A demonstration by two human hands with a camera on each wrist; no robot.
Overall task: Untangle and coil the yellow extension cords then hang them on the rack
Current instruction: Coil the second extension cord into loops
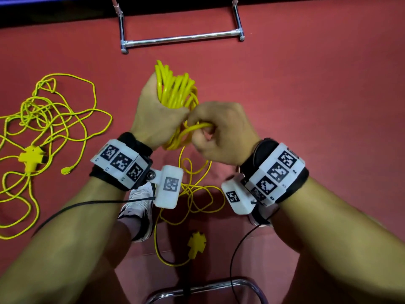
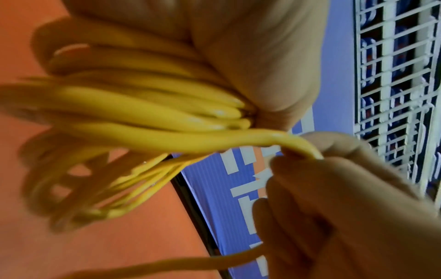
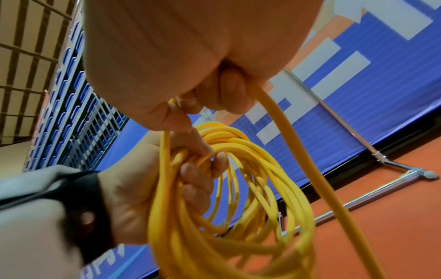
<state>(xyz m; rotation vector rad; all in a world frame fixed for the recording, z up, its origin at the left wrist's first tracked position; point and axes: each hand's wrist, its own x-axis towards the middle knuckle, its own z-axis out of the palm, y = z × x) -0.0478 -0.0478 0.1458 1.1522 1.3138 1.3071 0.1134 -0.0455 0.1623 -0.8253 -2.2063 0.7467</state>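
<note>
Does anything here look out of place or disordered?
Yes. A second yellow cord lies in a loose tangle on the red floor, left of the hands. The left hand holds the coil while the right hand feeds another loop. Nothing looks damaged.

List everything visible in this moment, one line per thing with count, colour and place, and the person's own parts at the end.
coiled cord: one, yellow, bundle of loops held in the air; its loose tail trails to the floor
tangled cord: one, yellow, spread loose on the floor at left
multi-outlet sockets: two, yellow; one in the tangle, one between the feet
rack: one, chrome tube frame, on the floor ahead
floor: red
banner: blue with white blocks, behind the rack
chrome tube: one curved piece, bottom edge
shoes: white and black
wristbands: two, black with white marker blocks
left hand: grips the coil
right hand: grips a strand beside the coil
</note>
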